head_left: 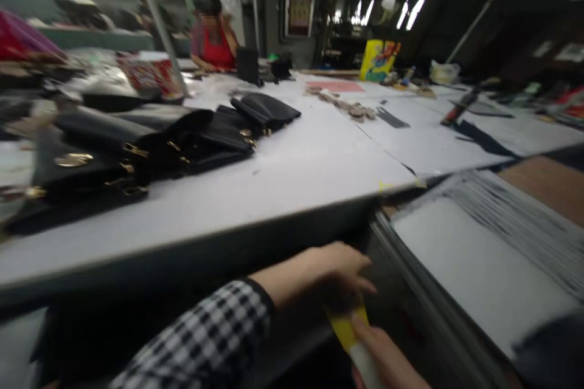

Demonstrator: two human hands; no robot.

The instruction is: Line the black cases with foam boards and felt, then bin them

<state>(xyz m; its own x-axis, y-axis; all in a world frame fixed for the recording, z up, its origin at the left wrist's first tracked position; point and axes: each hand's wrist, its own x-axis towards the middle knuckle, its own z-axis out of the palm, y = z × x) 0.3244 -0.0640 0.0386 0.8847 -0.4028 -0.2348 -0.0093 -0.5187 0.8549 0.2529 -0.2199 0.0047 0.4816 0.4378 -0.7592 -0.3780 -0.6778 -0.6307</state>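
Observation:
My left hand [335, 270], in a checked sleeve, reaches below the table's front edge with its fingers curled over the top of a yellow and white strip [349, 331]. My right hand [383, 355] comes up from the bottom edge and grips the lower, white end of the same strip. Both hands sit just left of a tall stack of grey-white sheets [479, 267]. The picture is blurred by motion.
A long white table [319, 158] carries a row of black bags with gold clasps [150, 146] at left. A person in red [212, 36] works at the far end. A yellow box [378, 59], scraps and tools lie farther right.

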